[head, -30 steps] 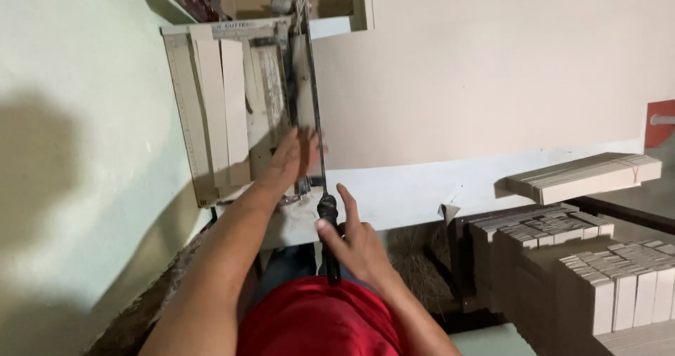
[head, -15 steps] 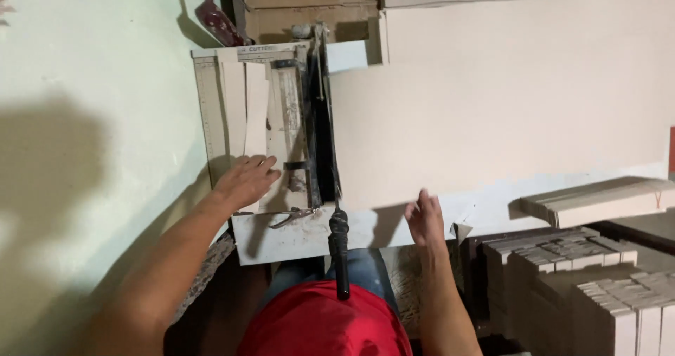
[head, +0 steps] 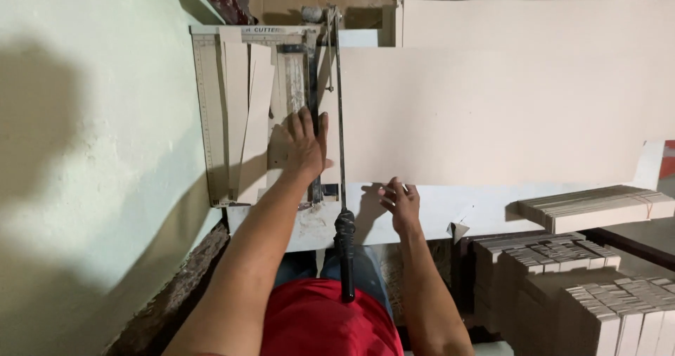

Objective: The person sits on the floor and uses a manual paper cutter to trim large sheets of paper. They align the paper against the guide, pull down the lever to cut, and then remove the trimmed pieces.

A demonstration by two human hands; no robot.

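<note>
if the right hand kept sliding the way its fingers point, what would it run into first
The right hand points up the table, fingers at the near edge of the big cardboard sheet, so it would meet that sheet first; whether it already touches is unclear.

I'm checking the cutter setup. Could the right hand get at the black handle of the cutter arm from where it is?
Probably yes. The right hand rests at the near edge of the large board, just beside the black handle, with nothing between them.
</note>
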